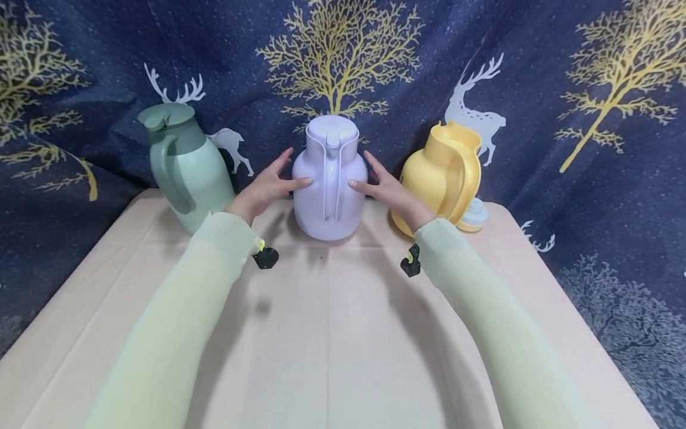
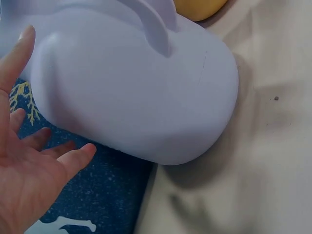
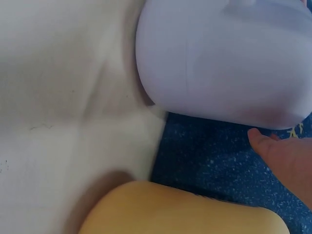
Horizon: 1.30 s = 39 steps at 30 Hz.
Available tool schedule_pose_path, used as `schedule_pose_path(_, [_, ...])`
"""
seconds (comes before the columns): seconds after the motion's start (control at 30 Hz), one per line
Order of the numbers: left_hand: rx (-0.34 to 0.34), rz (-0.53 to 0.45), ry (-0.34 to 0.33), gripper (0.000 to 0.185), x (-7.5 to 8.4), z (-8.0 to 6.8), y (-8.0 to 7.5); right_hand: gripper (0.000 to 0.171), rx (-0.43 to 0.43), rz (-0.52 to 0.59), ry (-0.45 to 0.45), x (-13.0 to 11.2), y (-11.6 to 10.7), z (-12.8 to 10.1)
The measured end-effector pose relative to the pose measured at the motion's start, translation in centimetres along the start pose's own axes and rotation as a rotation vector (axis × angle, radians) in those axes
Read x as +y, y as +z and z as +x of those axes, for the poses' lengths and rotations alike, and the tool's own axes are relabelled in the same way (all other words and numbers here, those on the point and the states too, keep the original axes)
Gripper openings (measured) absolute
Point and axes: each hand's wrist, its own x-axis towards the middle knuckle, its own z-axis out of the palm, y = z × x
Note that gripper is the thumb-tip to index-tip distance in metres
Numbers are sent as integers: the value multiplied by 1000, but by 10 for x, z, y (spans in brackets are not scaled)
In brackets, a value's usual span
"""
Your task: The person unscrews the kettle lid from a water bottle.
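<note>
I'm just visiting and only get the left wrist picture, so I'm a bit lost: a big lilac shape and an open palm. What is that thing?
Observer: A lilac jug, upright on the table, with its handle facing the person.
Operator: Is the other hand busy?
Observer: The right hand mirrors the left hand. Both have straight fingers and a thumb tip against the jug's body.
Operator: Anything else around?
Observer: A green jug stands on the person's left, a yellow jug on their right, with a cap beside it.

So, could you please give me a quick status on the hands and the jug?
Left hand and right hand open, flanking lilac jug, thumbs at its sides. Jug upright on table. Green jug left, yellow jug right, close by.
</note>
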Motion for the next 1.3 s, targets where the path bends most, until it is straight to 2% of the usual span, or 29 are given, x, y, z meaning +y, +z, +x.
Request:
schedule_pose_path(0.27, [25, -50, 36, 91, -10, 4, 11, 88, 24, -1, -24, 9, 8, 2])
schedule_pose_path(0.5, [58, -84, 44, 88, -16, 6, 12, 86, 108, 131, -78, 11, 20, 7])
schedule_pose_path(0.67, [68, -115, 57, 87, -17, 6, 13, 85, 132, 142, -84, 11, 23, 9])
schedule_pose_path(0.8, [88, -124, 56, 87, -17, 3, 15, 84, 134, 170, -70, 11, 24, 9])
schedule_pose_path(1.0, [121, -84, 49, 88, -14, -1, 20, 85, 129, 189, -68, 12, 23, 7])
schedule_pose_path(1.3, [102, -73, 61, 88, -14, -14, 23, 85, 120, 185, -49, 10, 23, -9])
